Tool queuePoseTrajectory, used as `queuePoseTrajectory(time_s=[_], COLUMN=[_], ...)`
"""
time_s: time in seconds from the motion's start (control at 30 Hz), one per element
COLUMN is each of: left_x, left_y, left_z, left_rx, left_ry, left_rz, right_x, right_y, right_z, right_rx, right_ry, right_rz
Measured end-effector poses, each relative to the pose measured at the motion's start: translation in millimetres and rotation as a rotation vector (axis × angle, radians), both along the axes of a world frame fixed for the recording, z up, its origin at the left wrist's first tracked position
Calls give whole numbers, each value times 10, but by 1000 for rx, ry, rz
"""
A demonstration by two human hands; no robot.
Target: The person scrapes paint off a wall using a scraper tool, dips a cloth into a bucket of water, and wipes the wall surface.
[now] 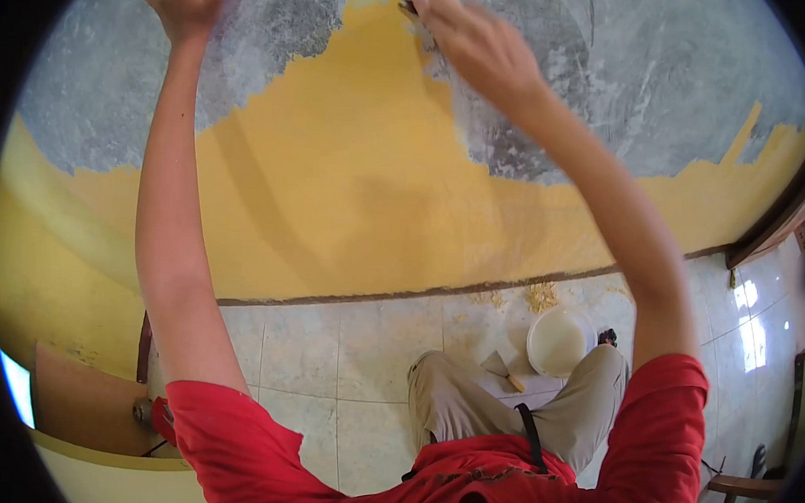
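Observation:
My right hand is closed around a small scraper, mostly hidden by the fingers, with its dark end against the wall where yellow paint meets bare grey plaster. At the upper left, my left hand rests against the grey part of the wall. Its fingers are apart, with some tips cut off by the frame's top edge, and nothing shows in it. Ragged borders of yellow paint run below and between both hands.
A white bucket stands on the tiled floor near my knees, beside a putty knife with a wooden handle. Yellow paint scrapings lie by the wall's base. Wooden furniture is at the lower right.

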State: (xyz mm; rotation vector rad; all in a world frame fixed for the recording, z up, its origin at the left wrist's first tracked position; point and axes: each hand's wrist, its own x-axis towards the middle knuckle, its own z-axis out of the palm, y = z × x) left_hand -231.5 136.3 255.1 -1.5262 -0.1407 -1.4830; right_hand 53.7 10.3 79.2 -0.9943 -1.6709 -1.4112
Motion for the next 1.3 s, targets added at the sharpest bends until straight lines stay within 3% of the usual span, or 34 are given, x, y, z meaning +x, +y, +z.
queuePoseTrajectory(time_s=[0.1, 0.23, 0.3, 0.4, 0.47, 0.57, 0.6, 0.63, 0.7, 0.77, 0.83, 0.97, 1.03, 1.1, 1.17, 1.2, 1.23, 1.3], left_x=[-33, -19, -38, -35, -35, -25, -46, -63, -61, -55, -99, -96, -52, -35, -74, -55, -38, -62], left_y=[30, 85, 75, -8, -36, 53, 66, 64, 81, 102, 125, 164, 174, 253, 282, 283, 275, 114], left_z=[10, -14, 12, -16, 35, -33, 4, -5, 26, -15, 29, 42, 55, 165, 205, 165, 87, 32], left_rx=[47, 12, 4, 14, 6, -7, 32, 28, 41, 17, 22, 67, 56, 252, 258, 258, 249, 11], left_ry=[10, -7, 14, 22, 19, 21, 24, 25, -5, 5, 0, 26, 16, 82, 76, 63, 65, 18], left_rz=[26, 9, -9, 50, 24, 4, 3, 0, 16, -1, -7, 4, 17, -111, -83, -59, -64, -2], right_x=[-100, -171, -192, -214, -93, -218, -186, -141, -167, -168, -137, 403, 545, 354, 490, 619, 555, 255], right_y=[-61, 75, 155, 17, 49, -103, -21, -15, -265, -273, -203, -152, -112, -119, -301, -375, -341, -174], right_z=[-456, 82, -83, -236, 37, -41, -122, -149, 128, 212, 5, -81, -57, -108, -5, -4, -117, -250], right_rx=[69, 46, 23, 170, 68, -40, 147, 143, -234, -185, -28, 35, 30, 51, 31, -66, -74, 37], right_ry=[122, 276, 278, 153, 210, 140, -57, -57, 151, 233, -25, -32, 246, 122, -34, 227, 229, 48], right_rz=[8, -61, -55, 60, -6, 24, 36, 33, -163, -79, -77, 9, -147, -20, 65, -246, -251, 108])
